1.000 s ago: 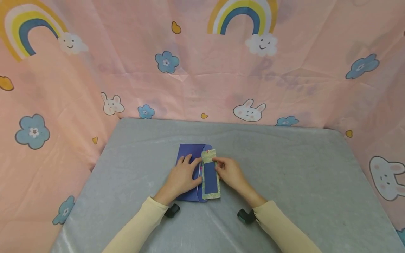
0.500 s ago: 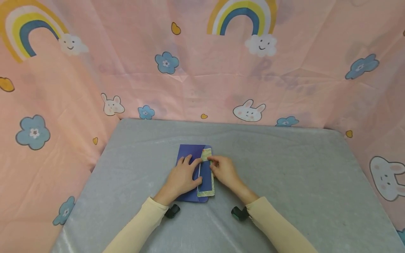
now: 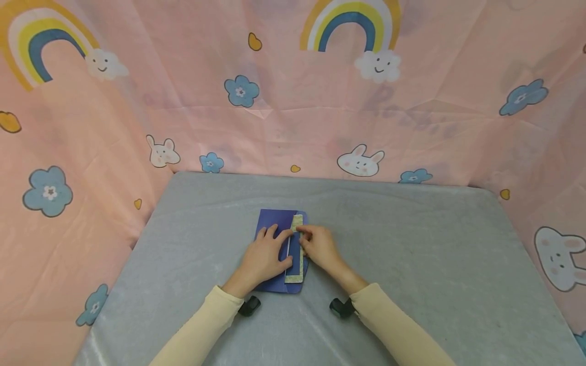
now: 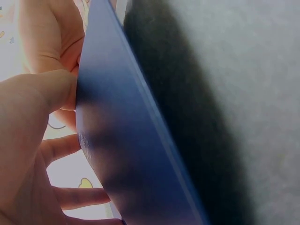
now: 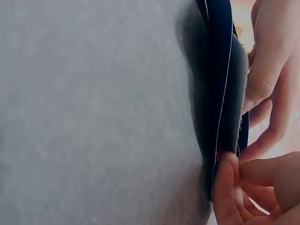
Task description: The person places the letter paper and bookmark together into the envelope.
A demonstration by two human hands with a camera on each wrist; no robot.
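A blue-violet envelope (image 3: 275,217) lies on the grey cloth with its flap (image 3: 305,265) turned out to the right. Partly inside it sits a card (image 3: 294,279) with a yellow-green patterned border and a blue panel; its left part is hidden. My left hand (image 3: 262,258) rests on the envelope, fingers spread, thumb and index finger by the opening. With thumb and index finger my right hand (image 3: 321,247) pinches the card's right edge. The left wrist view shows the envelope's blue side (image 4: 117,122) close up, the left fingers (image 4: 77,198) extended against it.
Grey cloth (image 3: 412,264) covers the table around the envelope. Behind it hangs a pink curtain (image 3: 293,127) printed with rainbows, flowers and rabbits. Dark wrist cameras sit below both cuffs, the right one (image 3: 341,308) near the envelope's lower right.
My right hand has moved left, sliding the card further into the envelope, so a narrower strip of it shows. My left hand has stayed in place.
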